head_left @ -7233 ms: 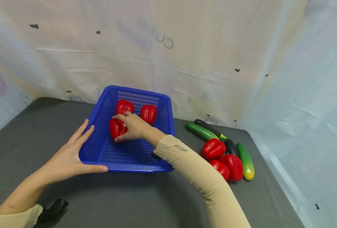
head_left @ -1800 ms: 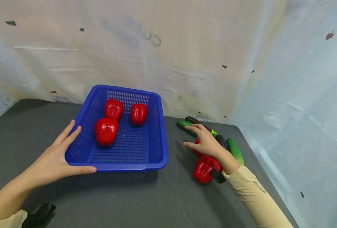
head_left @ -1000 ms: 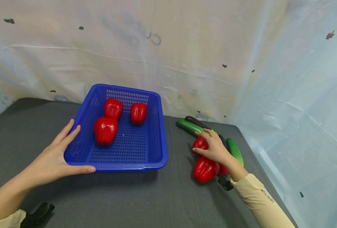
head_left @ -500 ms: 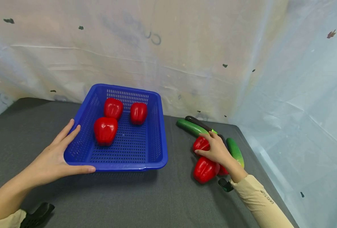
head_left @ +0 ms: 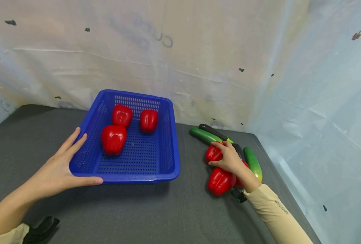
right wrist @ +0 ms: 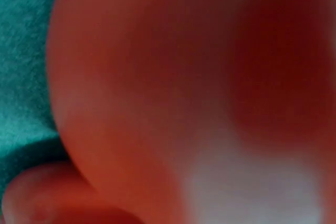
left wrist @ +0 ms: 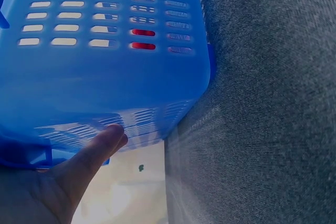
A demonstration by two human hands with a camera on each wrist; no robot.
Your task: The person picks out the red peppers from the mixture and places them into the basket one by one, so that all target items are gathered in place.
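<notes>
A blue perforated basket (head_left: 163,177) stands left of centre with three red bell peppers (head_left: 114,139) inside. My left hand (head_left: 53,173) spans its near left corner, fingers spread straight along the side and thumb along the front rim. In the left wrist view, fingers (left wrist: 100,148) lie against the outer wall. To the right, my right hand (head_left: 230,162) bends its fingers and thumb around a red bell pepper (head_left: 212,154) on the table. A blurred red pepper surface (right wrist: 131,87) fills the right wrist view; which pepper it is, I cannot tell.
Close to the right hand lie another red bell pepper (head_left: 219,183) and one partly hidden by the wrist (head_left: 239,183). Around them are a cucumber (head_left: 203,135), an eggplant (head_left: 214,130), a dark vegetable (head_left: 238,150) and a green-yellow cucumber (head_left: 253,163). Plastic sheeting (head_left: 198,81) hangs behind.
My right hand has left a bell pepper in the basket, moved right to the pile and closed around another, which has shifted slightly left. The left hand keeps its place on the basket.
</notes>
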